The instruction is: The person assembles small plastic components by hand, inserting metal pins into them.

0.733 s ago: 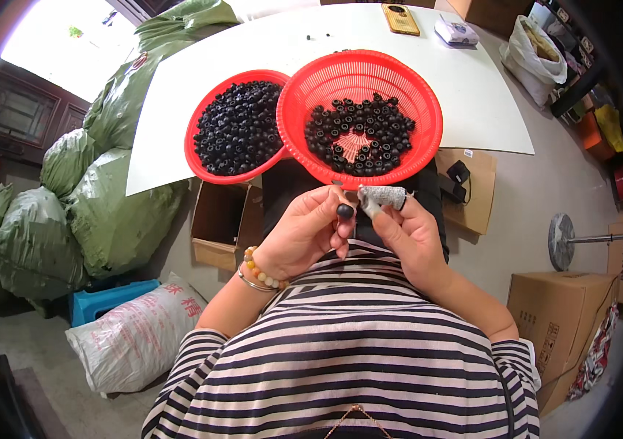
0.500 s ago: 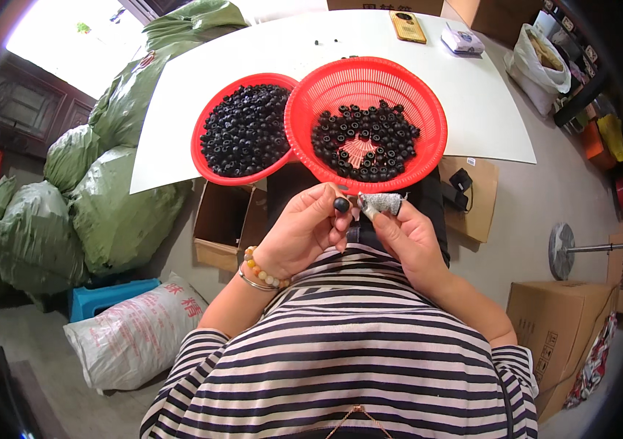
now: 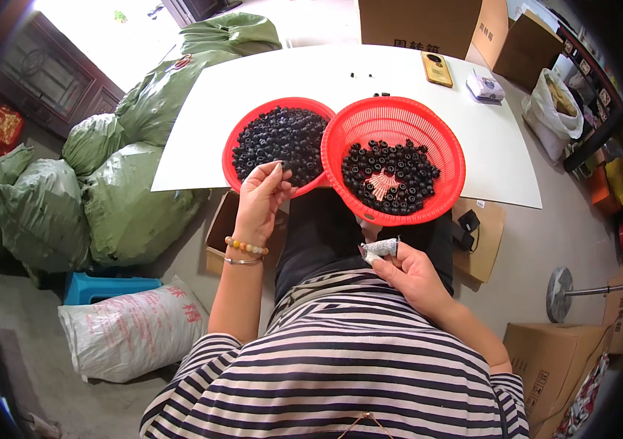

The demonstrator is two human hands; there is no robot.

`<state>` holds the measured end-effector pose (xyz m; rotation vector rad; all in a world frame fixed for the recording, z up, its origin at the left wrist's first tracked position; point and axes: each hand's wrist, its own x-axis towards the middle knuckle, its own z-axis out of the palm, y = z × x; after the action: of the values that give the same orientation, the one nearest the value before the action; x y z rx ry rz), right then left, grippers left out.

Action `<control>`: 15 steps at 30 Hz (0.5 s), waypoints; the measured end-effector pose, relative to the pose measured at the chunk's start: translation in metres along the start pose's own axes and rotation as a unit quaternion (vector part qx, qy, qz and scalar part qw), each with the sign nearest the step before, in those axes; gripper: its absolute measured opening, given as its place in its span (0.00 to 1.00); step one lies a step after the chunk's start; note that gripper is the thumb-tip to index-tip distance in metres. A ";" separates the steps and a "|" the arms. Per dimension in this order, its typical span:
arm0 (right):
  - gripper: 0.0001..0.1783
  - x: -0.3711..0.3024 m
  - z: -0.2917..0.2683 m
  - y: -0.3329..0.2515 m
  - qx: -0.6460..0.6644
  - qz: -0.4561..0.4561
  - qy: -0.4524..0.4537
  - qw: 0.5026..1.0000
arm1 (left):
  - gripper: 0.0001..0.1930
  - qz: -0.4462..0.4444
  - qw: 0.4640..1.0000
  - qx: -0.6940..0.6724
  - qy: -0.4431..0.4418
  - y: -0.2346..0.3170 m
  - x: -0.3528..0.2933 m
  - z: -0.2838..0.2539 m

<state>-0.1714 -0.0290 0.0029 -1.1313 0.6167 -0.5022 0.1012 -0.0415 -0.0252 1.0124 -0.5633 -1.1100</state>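
1. The small black pieces (image 3: 408,170), rounded and many showing a ring-shaped opening, lie loosely in the perforated red basket (image 3: 389,115), leaving a pale, pink-streaked patch of its floor bare.
2. A fuller heap of similar pieces (image 3: 276,140) fills the red basin (image 3: 229,155) just left of the basket; the basket's rim overlaps the basin's edge in this view.
3. Your left hand (image 3: 259,201) is raised to the left of the basket, at the basin's near edge. Thumb and fingertips are pinched close together (something small and dark shows at the tips, but you cannot tell whether it is gripped or lies beyond).
4. Your right hand (image 3: 421,279) is below the basket, in front of your striped top (image 3: 340,344). A grey wrap (image 3: 381,247) covers the index finger, and the thumb bends in close to it; whether anything is held between them cannot be told.
5. A beaded bracelet (image 3: 245,246) and a metal bangle (image 3: 243,261) circle your left wrist, below and left of the basket.
6. The white table (image 3: 194,139) spreads behind the basket, whose near side juts past the table's edge.
7. Beyond the basket, toward the right, lie a yellow phone (image 3: 437,70) and a white-and-purple packet (image 3: 485,86).
8. Far left of the basket, bulging green bags (image 3: 136,208) are piled up.
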 end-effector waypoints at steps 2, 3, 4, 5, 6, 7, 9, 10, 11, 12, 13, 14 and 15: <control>0.13 0.001 0.001 0.002 0.000 -0.007 0.002 1.000 | 0.09 -0.004 1.000 0.000 0.005 0.002 0.003 0.003; 0.14 0.002 0.001 0.003 0.003 -0.014 0.004 1.000 | 0.11 -0.010 1.000 0.003 0.011 0.004 0.003 0.005; 0.14 0.002 0.001 0.003 0.004 -0.010 0.003 1.000 | 0.11 -0.009 1.000 0.002 0.011 0.005 0.004 0.006; 0.14 0.002 0.000 0.002 0.002 -0.010 0.003 1.000 | 0.11 -0.004 1.000 0.001 0.004 0.005 0.004 0.006; 0.13 0.002 0.001 0.002 0.005 -0.010 0.002 1.000 | 0.12 0.001 1.000 0.000 -0.002 0.006 0.004 0.007; 0.13 0.002 0.001 0.002 0.008 -0.009 0.002 1.000 | 0.12 0.000 1.000 -0.001 -0.002 0.007 0.004 0.007; 0.13 0.002 0.001 0.002 0.007 -0.010 0.001 1.000 | 0.11 0.028 0.999 0.031 0.005 0.008 0.003 0.006; 0.13 0.002 0.001 0.002 0.007 -0.013 -0.002 1.000 | 0.10 0.034 0.999 0.038 0.004 0.008 0.004 0.005; 0.13 0.002 0.001 0.002 0.008 -0.012 0.000 1.000 | 0.10 0.032 0.999 0.039 0.003 0.008 0.002 0.005; 0.13 0.002 0.002 0.001 0.009 -0.007 0.000 1.000 | 0.10 0.041 0.997 0.061 0.000 0.009 0.000 0.007; 0.13 0.001 0.002 0.001 0.010 -0.003 0.001 1.000 | 0.10 0.050 0.995 0.084 -0.005 0.011 -0.002 0.011; 0.13 0.001 0.002 0.002 0.012 -0.002 0.004 1.000 | 0.10 0.047 0.995 0.084 -0.007 0.013 -0.005 0.016; 0.14 0.001 0.002 0.003 0.009 -0.004 -0.005 1.000 | 0.09 0.074 0.987 0.139 -0.002 0.017 -0.010 0.026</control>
<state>-0.1688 -0.0272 0.0008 -1.1195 0.5982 -0.5074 0.0844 -0.0401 0.0029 1.1888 -0.7998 -0.9173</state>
